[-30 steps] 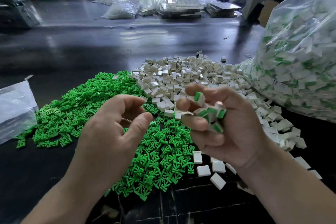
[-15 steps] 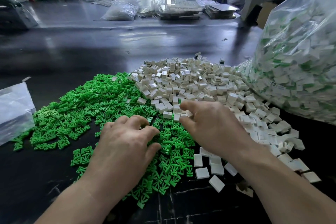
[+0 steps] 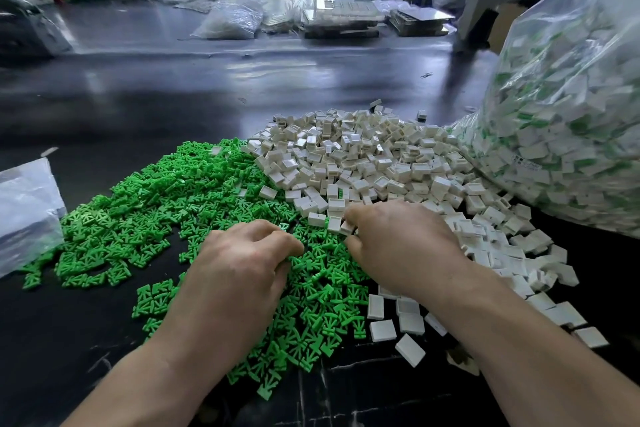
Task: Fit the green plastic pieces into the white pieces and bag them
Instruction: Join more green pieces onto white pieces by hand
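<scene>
A heap of green plastic pieces [image 3: 166, 204] covers the black table in front of me, and a heap of white pieces [image 3: 367, 156] lies to its right. My left hand [image 3: 239, 274] is palm down on the green heap, its fingers curled and pinching a green piece. My right hand [image 3: 401, 246] is palm down where the two heaps meet, with its fingertips curled round a white piece [image 3: 346, 227]. What lies under that palm is hidden. A big clear bag [image 3: 571, 114] of fitted white-and-green pieces stands at the right.
An empty clear plastic bag [image 3: 24, 211] lies at the left edge. Loose white pieces [image 3: 382, 329] are scattered near my right wrist. The dark table [image 3: 173, 97] runs far back to more bags [image 3: 228, 22] and stacked trays [image 3: 343, 21].
A second ago my right hand was raised, palm up, with several fitted pieces in it. Both hands have since turned over and dropped onto the heaps, and their fingers have closed on pieces.
</scene>
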`<state>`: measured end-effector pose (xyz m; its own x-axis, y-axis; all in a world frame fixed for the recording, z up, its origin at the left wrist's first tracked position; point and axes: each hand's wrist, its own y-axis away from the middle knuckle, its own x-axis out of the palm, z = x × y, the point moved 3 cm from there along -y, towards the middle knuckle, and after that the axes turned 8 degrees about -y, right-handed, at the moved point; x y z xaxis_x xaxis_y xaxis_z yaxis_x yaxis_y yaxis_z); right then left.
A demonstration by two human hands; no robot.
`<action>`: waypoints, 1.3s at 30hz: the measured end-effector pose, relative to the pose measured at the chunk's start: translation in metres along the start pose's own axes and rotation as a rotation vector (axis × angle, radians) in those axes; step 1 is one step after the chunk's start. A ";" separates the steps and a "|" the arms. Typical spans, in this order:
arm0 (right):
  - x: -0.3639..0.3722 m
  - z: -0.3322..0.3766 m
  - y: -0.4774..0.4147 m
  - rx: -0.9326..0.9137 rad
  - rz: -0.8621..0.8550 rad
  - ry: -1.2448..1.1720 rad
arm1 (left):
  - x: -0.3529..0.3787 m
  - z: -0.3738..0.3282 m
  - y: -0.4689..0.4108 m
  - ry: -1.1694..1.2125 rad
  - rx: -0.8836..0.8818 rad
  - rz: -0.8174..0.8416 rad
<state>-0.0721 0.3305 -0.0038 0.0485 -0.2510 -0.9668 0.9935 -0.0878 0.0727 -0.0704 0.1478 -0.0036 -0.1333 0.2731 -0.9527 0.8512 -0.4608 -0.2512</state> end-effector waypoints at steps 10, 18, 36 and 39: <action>-0.008 -0.007 0.013 -0.089 -0.130 -0.318 | -0.005 0.009 0.002 0.644 -0.234 -0.151; -0.004 -0.005 0.022 -0.068 -0.007 -0.917 | -0.005 0.002 0.003 1.059 -0.275 -0.064; -0.007 0.013 0.032 -0.104 0.135 -1.279 | -0.015 -0.013 0.006 1.074 -0.087 -0.180; -0.006 0.015 0.031 -0.012 0.178 -1.457 | -0.015 -0.013 0.006 1.109 -0.105 -0.176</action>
<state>-0.0434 0.3154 0.0078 0.0302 -0.9879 0.1520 0.9868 0.0537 0.1530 -0.0564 0.1522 0.0117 0.2244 0.9508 -0.2137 0.9107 -0.2827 -0.3013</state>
